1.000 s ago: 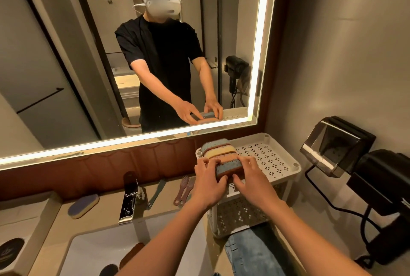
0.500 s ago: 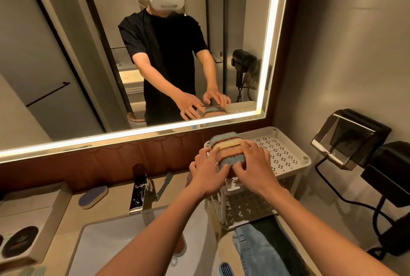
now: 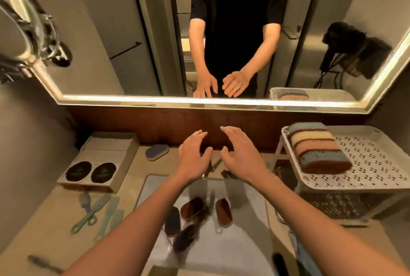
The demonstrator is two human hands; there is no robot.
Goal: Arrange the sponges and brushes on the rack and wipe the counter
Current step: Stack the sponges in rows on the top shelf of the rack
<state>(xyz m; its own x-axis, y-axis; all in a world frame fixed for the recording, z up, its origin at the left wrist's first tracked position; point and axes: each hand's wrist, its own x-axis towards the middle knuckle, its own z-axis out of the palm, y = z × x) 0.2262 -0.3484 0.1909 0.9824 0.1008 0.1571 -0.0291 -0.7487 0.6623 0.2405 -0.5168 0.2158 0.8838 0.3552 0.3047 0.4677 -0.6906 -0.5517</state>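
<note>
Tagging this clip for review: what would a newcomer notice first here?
The left hand and right hand hover open and empty above the sink in the middle of the view. At the right, a row of coloured sponges sits at the left end of the white rack, on its top tray. Several brushes lie loose in the sink, and green-handled brushes lie on the counter at the left.

Both bare forearms reach up from the lower edge of the frame toward its centre. The left hand and right hand hover side by side, close but apart, fingers loosely spread, holding nothing.
</note>
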